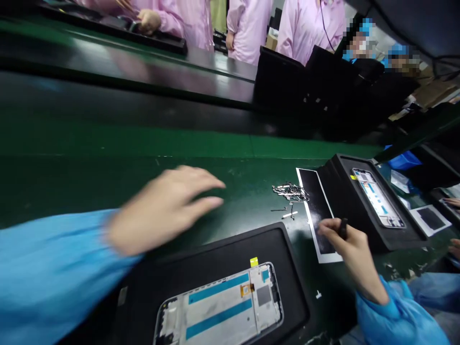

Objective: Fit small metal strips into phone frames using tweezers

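My left hand [163,208] is over the green bench, slightly blurred, with the thumb apart from the fingers and nothing held. Below it, a phone frame [219,314] with blue strips and a yellow tab lies in a black foam tray [194,266]. My right hand [350,247] is closed on a slim black tool [343,229]; its tip is hidden. The pinched fingertips are over a black sheet with a white border [319,215]. Left of that sheet lies a pile of small flex-cable-like parts [289,191], with a few loose ones nearer me.
A second phone frame [379,199] sits in a raised black tray [343,175] at the right. Beyond it are another white-edged sheet [429,219] and a blue bag [404,159]. Black bins [280,79] stand at the back. People in pink smocks [249,28] are across the bench.
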Available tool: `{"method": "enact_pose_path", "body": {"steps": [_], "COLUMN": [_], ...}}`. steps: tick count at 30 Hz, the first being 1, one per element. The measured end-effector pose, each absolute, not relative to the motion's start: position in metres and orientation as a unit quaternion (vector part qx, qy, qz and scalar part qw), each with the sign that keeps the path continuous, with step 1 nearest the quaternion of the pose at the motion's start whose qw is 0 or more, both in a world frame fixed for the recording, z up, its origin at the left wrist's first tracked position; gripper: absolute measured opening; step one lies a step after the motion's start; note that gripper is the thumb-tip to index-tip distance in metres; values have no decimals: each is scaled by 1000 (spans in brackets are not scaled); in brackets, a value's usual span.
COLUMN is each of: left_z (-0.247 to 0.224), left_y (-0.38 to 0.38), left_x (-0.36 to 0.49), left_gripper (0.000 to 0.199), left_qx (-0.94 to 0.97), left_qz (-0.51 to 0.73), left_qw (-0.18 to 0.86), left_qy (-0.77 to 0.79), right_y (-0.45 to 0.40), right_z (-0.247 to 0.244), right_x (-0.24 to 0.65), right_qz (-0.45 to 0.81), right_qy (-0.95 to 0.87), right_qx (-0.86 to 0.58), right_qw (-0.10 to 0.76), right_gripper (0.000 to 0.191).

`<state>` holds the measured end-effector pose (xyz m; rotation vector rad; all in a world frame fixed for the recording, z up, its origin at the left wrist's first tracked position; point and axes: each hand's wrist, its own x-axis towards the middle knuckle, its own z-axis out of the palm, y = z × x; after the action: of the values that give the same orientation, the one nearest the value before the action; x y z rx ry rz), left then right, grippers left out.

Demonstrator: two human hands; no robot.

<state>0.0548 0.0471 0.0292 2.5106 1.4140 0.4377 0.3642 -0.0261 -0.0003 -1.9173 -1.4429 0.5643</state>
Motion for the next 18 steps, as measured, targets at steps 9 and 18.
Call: {"method": "enact_pose_path", "body": {"steps": [9, 18], "left_z": [-16, 18], "left_y": [77, 60], "left_x": [195, 170], "left_gripper": [14, 14], "left_qx": [902, 779], "left_qz": [34, 76], "left_qw": [210, 502], "left_qy": [375, 368], "right_y": [1, -13], "right_z": [-29, -15], "right_x": [346, 330], "right_qz": [288, 388], "right_qy": [-547, -507], "right_qx": [-698, -652], "right_qw": [362, 408], "right_gripper": [25, 23]}}
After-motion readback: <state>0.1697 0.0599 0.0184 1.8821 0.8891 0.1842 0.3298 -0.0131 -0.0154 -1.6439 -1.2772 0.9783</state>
